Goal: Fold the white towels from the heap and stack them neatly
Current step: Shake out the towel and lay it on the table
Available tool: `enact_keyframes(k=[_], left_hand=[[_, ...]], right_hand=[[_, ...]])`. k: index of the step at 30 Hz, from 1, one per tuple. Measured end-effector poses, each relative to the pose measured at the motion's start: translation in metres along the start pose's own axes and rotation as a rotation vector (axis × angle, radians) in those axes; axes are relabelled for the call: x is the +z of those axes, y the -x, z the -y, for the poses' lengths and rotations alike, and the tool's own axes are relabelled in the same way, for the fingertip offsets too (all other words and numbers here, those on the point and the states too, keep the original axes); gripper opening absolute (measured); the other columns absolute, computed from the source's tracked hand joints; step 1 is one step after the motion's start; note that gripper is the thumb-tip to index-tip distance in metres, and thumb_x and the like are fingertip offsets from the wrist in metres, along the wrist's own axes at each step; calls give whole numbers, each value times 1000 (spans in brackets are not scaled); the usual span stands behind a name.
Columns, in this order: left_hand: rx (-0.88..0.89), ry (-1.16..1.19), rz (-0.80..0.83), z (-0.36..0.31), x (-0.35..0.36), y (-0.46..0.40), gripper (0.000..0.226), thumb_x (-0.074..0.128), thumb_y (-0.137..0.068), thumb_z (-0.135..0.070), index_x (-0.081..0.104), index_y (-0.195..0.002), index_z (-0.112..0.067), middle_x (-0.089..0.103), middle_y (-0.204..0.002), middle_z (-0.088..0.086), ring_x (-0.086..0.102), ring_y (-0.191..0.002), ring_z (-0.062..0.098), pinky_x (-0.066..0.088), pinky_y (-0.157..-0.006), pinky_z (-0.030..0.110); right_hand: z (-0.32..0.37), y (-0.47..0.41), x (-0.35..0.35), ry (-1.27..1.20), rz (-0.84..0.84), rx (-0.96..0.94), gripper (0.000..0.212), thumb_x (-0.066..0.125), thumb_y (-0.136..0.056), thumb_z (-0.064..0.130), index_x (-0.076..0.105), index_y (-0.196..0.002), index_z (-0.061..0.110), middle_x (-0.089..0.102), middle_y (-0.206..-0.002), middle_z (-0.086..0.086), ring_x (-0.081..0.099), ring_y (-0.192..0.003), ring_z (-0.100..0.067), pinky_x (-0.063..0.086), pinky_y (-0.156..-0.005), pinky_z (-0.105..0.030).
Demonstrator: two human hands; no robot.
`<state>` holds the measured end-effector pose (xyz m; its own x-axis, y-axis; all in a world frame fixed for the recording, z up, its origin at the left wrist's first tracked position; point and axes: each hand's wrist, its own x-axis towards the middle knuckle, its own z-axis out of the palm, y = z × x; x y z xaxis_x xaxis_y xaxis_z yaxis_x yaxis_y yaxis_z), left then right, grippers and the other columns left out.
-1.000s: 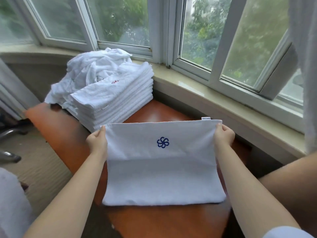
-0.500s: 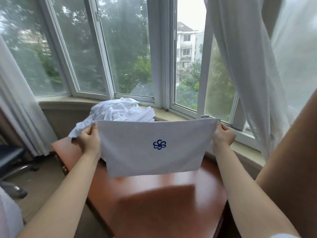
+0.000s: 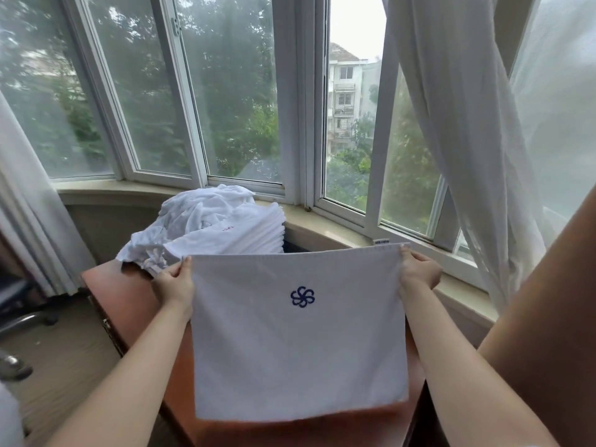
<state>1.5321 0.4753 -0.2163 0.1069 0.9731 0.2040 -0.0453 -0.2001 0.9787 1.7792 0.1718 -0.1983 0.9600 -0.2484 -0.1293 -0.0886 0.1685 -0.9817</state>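
The towel [image 3: 300,343] is pinched at its top corners by the left hand [image 3: 175,283] and right hand [image 3: 419,272]; uneven lowering onto the table [image 3: 129,304] risks a skewed fold.

A reddish-brown wooden table [image 3: 135,304] fills the lower centre of the frame. Behind it a pale window sill [image 3: 325,227] curves below white-framed windows [image 3: 290,91], with green trees and a pale apartment building [image 3: 345,101] outside. Sheer white curtains [image 3: 458,108] hang at upper right, and 1 more at the left edge.
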Motion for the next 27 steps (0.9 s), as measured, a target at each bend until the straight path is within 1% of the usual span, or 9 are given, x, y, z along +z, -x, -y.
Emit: enact_keyframes(k=[4, 7, 10, 14, 17, 20, 22, 24, 27], left_hand=[[18, -61, 10, 18, 18, -21, 30, 59, -96, -17, 68, -108, 8, 64, -85, -1, 52, -92, 13, 38, -82, 23], [72, -83, -26, 22, 31, -37, 31, 59, -96, -17, 67, -113, 8, 66, -103, 6, 53, -96, 12, 39, -85, 19], [115, -56, -49, 13, 42, -51, 31, 58, -96, -16, 65, -116, 7, 67, -114, 16, 56, -100, 13, 37, -81, 9], [125, 143, -67, -9, 49, -54, 31, 57, -95, -6, 57, -124, 5, 62, -115, 14, 60, -102, 21, 44, -83, 10], [123, 228, -120, -7, 37, -29, 34, 61, -91, 0, 53, -125, 2, 59, -109, 12, 60, -98, 15, 45, -78, 8], [114, 200, -141, 25, 12, 17, 23, 61, -91, 1, 50, -110, -8, 58, -103, 15, 59, -90, 15, 46, -78, 8], [73, 133, -137, 58, -8, 50, 22, 59, -92, 0, 46, -105, -11, 60, -103, 21, 61, -88, 26, 46, -80, 16], [-26, 42, -119, 92, -29, 85, 18, 57, -94, -3, 44, -103, -13, 62, -107, 27, 61, -100, 38, 46, -86, 33], [-178, -101, -116, 135, -59, 132, 16, 54, -96, -9, 41, -101, -18, 62, -112, 25, 59, -105, 39, 46, -89, 41]], right_hand=[[-12, -12, 21, -50, -6, 41, 9, 76, -84, 23, 70, -86, 16, 64, -78, 1, 59, -68, -12, 45, -69, -18], [-14, -23, 44, -122, 2, 23, 7, 75, -83, 13, 69, -87, 13, 63, -71, 7, 54, -60, -1, 42, -52, -3], [-5, -29, 65, -188, -1, -57, 11, 74, -84, 9, 66, -91, 13, 59, -69, 8, 54, -62, -2, 46, -61, -9], [9, -33, 74, -300, 11, -129, 29, 68, -89, 7, 62, -118, 6, 61, -83, 1, 55, -74, -7, 46, -76, -17], [-1, -25, 60, -204, -58, -187, 25, 63, -93, 12, 66, -114, 0, 60, -93, -2, 52, -82, -11, 42, -71, -14], [-36, -4, 26, -133, -123, -157, 24, 56, -97, 18, 65, -116, 6, 60, -96, 1, 53, -85, -12, 40, -71, -15], [-65, 12, -3, -56, -141, -117, 24, 51, -98, 19, 62, -118, 12, 59, -97, 1, 55, -89, -15, 39, -76, -20], [-96, 27, -34, 50, -151, -42, 27, 47, -97, 20, 59, -121, 16, 60, -101, 1, 56, -91, -17, 37, -76, -20], [-140, 47, -78, 138, -168, 103, 32, 45, -97, 16, 56, -127, 15, 61, -119, -6, 57, -107, -23, 38, -82, -22]])
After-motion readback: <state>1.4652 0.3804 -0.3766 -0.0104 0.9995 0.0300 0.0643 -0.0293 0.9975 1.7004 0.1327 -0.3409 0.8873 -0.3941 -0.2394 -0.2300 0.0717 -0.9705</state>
